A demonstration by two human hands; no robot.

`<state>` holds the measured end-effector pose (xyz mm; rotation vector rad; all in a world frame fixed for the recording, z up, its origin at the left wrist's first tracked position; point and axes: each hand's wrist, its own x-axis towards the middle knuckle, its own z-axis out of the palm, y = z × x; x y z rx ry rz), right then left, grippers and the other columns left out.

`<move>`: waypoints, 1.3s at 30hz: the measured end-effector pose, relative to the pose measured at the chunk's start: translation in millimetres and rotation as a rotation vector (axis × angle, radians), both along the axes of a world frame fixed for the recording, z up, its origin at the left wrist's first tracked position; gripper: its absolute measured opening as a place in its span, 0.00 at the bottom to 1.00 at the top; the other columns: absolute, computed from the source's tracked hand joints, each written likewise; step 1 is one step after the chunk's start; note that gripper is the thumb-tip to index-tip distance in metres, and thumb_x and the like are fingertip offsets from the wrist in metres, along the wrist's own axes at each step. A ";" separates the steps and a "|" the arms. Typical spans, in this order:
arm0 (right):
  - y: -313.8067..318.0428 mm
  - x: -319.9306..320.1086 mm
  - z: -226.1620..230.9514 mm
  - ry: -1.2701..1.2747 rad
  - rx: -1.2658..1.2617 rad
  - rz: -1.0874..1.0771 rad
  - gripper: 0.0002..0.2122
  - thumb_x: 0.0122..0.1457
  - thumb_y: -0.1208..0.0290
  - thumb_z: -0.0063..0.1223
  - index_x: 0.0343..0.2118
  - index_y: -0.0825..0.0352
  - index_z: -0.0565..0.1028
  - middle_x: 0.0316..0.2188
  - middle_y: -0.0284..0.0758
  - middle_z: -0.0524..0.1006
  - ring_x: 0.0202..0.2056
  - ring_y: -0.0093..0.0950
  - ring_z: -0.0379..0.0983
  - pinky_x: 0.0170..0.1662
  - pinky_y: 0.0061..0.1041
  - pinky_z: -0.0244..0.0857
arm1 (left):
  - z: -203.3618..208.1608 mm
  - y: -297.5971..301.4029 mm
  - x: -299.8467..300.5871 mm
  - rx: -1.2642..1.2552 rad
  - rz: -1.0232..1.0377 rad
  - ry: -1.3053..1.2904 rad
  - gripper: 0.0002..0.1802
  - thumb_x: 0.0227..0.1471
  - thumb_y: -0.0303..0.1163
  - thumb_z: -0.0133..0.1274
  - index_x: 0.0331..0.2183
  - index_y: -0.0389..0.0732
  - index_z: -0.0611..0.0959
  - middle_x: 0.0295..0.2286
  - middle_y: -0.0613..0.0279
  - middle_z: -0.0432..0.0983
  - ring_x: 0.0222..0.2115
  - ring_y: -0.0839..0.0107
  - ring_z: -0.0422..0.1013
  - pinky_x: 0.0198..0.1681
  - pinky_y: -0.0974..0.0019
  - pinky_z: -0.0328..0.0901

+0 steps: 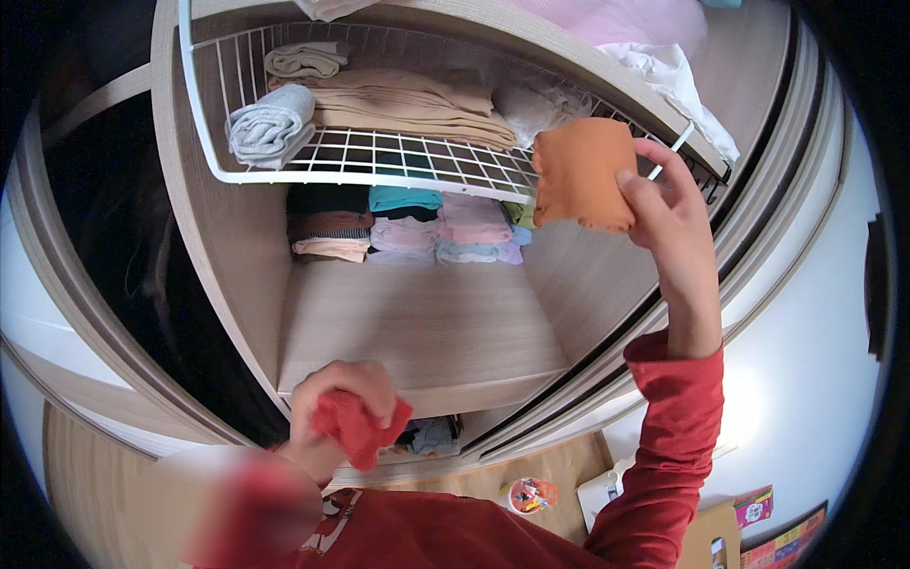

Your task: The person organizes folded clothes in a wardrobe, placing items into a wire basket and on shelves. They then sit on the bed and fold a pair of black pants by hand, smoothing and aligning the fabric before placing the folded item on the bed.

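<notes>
An orange folded cloth [583,175] is pinched at its right edge by my right hand [675,213], thumb in front. It is held up at the front right of a white wire basket [379,178]. Lower and to the left, my left hand [327,391] is closed around a crumpled red cloth [358,431] in front of the lower shelf. Inside the basket lie a rolled grey cloth [272,125], a small beige roll [306,59], flat beige folded fabric [408,106] and a whitish bundle [540,106], partly hidden behind the orange cloth.
Stacks of folded clothes [408,228] stand at the back of the wooden shelf [417,318] under the basket. White fabric [654,81] hangs over the upper shelf edge. Sliding door tracks flank the wardrobe. On the floor are a round container [531,495] and a cardboard box [709,539].
</notes>
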<state>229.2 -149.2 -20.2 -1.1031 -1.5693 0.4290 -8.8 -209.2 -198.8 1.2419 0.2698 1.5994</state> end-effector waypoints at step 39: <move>23.2 25.0 -8.7 -0.686 0.676 -0.406 0.15 0.48 0.80 0.49 0.41 0.64 0.68 0.30 0.41 0.73 0.23 0.33 0.71 0.28 0.25 0.65 | 148.2 68.9 23.2 0.876 0.872 0.846 0.16 0.36 0.21 0.51 0.34 0.34 0.77 0.33 0.52 0.74 0.34 0.57 0.70 0.38 0.65 0.64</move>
